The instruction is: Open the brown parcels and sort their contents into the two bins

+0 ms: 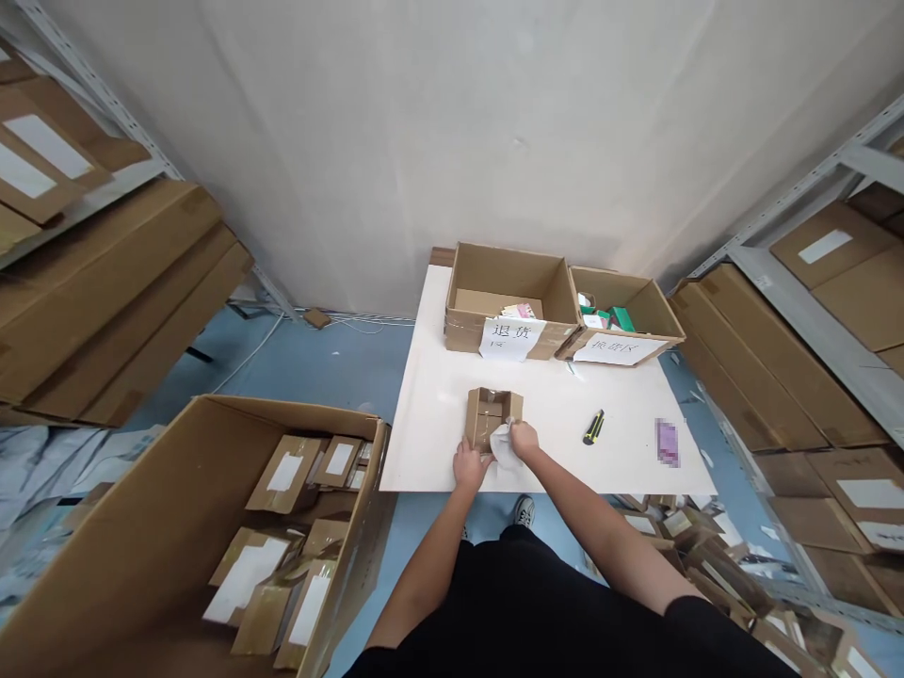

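Note:
A small opened cardboard box (489, 411) sits on the white table (424, 414) near its front edge. My left hand (470, 463) is closed on the box's near left corner. My right hand (524, 438) is closed on a piece of white paper or wrapping (503, 444) at the box's near right edge. Whether anything lies inside the box is hidden from this angle.
A utility knife (593, 427) and a blurred purple item (667, 443) lie to the right on the table. Two labelled open cartons (512, 297) (625, 320) stand at the back. A large carton of parcels (212, 537) is at my left; shelves with boxes flank both sides.

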The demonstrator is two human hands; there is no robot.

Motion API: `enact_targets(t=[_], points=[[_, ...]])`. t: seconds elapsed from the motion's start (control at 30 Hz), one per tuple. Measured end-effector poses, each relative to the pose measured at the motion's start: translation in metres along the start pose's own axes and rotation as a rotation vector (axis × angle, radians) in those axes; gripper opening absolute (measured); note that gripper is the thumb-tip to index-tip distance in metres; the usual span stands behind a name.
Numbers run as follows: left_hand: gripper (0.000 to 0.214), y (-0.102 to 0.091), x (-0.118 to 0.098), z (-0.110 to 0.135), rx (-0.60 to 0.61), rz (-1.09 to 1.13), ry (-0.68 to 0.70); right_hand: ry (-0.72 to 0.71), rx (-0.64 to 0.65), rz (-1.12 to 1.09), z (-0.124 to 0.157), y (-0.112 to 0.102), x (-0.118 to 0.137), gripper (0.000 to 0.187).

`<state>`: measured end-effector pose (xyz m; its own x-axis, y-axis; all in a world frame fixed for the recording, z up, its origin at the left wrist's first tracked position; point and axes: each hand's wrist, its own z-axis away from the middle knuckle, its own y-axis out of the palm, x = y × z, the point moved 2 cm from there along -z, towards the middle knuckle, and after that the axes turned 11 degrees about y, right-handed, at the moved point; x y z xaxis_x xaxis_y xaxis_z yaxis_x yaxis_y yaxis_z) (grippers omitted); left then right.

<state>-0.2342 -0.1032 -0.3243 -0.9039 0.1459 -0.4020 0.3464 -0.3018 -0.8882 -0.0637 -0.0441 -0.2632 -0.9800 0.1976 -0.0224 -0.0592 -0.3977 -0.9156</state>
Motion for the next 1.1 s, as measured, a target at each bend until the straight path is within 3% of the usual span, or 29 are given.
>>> enact_targets(t=[0.17,0.27,0.4,0.5,0.6,0.7,0.73,0.8,0.93,1.03,1.1], points=[[0.026,-0.006,0.004,-0.002,0.003,0.009,0.058,0.060,-0.138,-0.241,-0.009,0.003,0.022,0.032],[0.024,-0.007,0.002,0.003,0.004,0.032,0.097,-0.099,-0.222,-0.343,-0.014,0.011,0.036,0.038],[0.023,-0.002,-0.006,0.010,0.030,0.014,0.050,-0.182,-0.018,-0.242,-0.014,0.038,0.041,0.028],[0.020,0.001,-0.011,0.014,0.039,-0.015,-0.005,-0.206,0.042,-0.237,-0.007,0.053,0.034,0.038],[0.022,0.001,-0.013,0.018,0.029,-0.026,0.000,-0.209,-0.131,-0.358,0.004,0.055,0.024,0.053],[0.029,0.000,-0.011,0.024,-0.014,-0.031,0.021,-0.189,-0.431,-0.557,0.019,0.044,0.012,0.049],[0.032,-0.002,-0.011,0.027,-0.037,-0.030,0.032,-0.191,-0.479,-0.597,0.025,0.040,0.009,0.046],[0.038,-0.004,-0.009,0.032,-0.086,-0.019,0.060,-0.211,-0.444,-0.614,0.037,0.035,0.003,0.039],[0.036,-0.009,-0.008,0.039,-0.138,0.019,0.110,-0.247,-0.219,-0.485,0.064,0.035,-0.009,0.028],[0.031,-0.009,-0.005,0.038,-0.076,0.033,0.155,-0.138,-0.241,-0.407,0.078,0.045,-0.023,0.030],[0.031,-0.009,-0.001,0.035,0.013,0.060,0.170,-0.068,-0.217,-0.368,0.083,0.056,-0.032,0.042]])
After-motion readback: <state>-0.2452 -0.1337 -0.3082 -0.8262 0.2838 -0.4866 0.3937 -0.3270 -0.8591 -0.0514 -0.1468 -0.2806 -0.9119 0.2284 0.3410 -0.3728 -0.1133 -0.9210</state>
